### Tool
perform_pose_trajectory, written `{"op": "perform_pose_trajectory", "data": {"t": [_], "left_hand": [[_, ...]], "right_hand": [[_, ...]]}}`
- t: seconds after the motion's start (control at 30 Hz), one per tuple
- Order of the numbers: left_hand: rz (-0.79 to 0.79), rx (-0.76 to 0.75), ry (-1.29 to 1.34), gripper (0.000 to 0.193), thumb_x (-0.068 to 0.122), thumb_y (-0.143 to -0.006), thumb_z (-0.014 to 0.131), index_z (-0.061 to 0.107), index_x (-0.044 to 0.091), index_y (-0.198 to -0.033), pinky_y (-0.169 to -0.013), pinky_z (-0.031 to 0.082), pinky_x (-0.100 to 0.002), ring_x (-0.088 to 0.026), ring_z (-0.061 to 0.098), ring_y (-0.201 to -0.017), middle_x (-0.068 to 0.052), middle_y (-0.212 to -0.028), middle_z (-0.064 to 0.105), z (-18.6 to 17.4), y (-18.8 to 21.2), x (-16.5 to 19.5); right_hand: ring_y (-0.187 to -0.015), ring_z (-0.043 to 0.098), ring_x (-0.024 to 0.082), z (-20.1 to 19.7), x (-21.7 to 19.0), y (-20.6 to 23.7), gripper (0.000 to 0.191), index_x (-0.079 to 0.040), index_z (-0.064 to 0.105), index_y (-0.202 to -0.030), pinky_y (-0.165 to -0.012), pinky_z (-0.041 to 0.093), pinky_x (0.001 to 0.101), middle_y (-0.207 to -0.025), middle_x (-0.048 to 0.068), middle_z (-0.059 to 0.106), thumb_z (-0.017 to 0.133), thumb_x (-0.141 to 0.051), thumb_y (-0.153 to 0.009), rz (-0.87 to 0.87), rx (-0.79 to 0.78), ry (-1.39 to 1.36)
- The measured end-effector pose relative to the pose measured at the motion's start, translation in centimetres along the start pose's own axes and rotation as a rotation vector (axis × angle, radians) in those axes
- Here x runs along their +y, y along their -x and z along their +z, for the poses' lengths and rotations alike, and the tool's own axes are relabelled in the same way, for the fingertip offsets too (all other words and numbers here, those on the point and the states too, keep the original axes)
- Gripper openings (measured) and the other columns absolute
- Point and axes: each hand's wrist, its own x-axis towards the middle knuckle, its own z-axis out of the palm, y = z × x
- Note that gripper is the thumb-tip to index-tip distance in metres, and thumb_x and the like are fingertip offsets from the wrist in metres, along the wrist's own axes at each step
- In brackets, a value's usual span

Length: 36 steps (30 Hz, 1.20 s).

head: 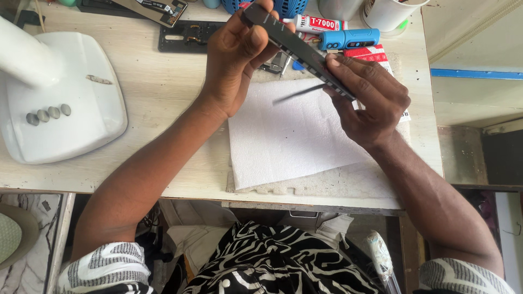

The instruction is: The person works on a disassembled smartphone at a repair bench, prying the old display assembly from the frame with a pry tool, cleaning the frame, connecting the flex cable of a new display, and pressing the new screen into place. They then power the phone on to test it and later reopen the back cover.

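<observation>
My left hand [237, 60] grips the upper end of a thin dark phone [294, 46], held edge-on and tilted above the table. My right hand [368, 95] holds the phone's lower end and also pinches a thin dark tool [298, 94] that points left over a white foam sheet [289, 139]. The phone's face is turned away, so its screen side is hidden.
A white lamp base [65, 103] with several grey buttons stands at left. Behind the hands lie a black metal jig [185, 37], a glue tube [316, 24], a blue tool [348, 39] and a white cup [389, 13]. The table edge [305, 204] runs near my lap.
</observation>
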Motion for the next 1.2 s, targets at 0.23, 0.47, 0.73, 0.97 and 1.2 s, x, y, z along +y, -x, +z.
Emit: {"op": "perform_pose_trajectory", "data": {"t": [0.23,0.47,0.73,0.97,1.2], "left_hand": [[0.027,-0.015,-0.091,0.052,0.04,-0.093,0.086,0.064,0.005,-0.124,-0.1,0.065,-0.039,-0.018,0.071,-0.108,-0.007,-0.115,0.07,0.1,-0.4,-0.8],[-0.141,-0.012,0.126,0.048,0.047,-0.102,0.067,0.064,0.002,-0.121,-0.098,0.066,-0.041,-0.02,0.076,-0.105,-0.01,-0.114,0.074,1.2,0.6,-2.3],[-0.082,0.016,-0.166,0.046,0.044,-0.104,0.058,0.062,0.001,-0.118,-0.081,0.071,-0.038,-0.018,0.078,-0.088,-0.009,-0.101,0.075,0.2,0.2,-1.8],[-0.084,-0.112,-0.103,0.05,0.043,-0.105,0.054,0.059,0.0,-0.128,-0.083,0.065,-0.034,-0.017,0.075,-0.095,-0.011,-0.112,0.073,0.7,1.5,-1.6],[0.027,-0.195,-0.263,0.039,0.025,-0.11,0.061,0.055,-0.003,-0.136,-0.103,0.055,-0.032,-0.012,0.062,-0.109,-0.01,-0.12,0.066,1.5,2.5,-2.1]], "right_hand": [[-0.096,0.074,0.02,0.7,1.0,0.9,0.021,0.002,0.073,-0.116,-0.088,0.065,0.0354,-0.106,0.015,0.076,0.073,-0.019,-0.112,0.649,0.148,-1.01],[-0.105,0.074,0.028,1.9,-0.9,-0.5,0.042,0.007,0.058,-0.136,-0.092,0.063,0.0377,-0.12,0.02,0.073,0.062,-0.026,-0.11,1.0,0.037,-1.421],[-0.117,0.071,0.023,1.2,-1.0,-0.7,0.059,0.005,0.042,-0.145,-0.101,0.066,0.0423,-0.127,0.017,0.067,0.072,-0.009,-0.097,0.809,-0.212,-1.184],[-0.106,0.074,0.024,1.2,-1.3,0.0,0.049,0.0,0.042,-0.136,-0.088,0.068,0.0414,-0.115,0.018,0.07,0.071,0.002,-0.096,0.839,-0.257,-1.105],[-0.11,0.073,0.024,1.3,-1.7,0.3,0.049,-0.002,0.039,-0.133,-0.091,0.064,0.0413,-0.117,0.016,0.067,0.07,0.004,-0.096,0.801,-0.304,-1.085]]}}
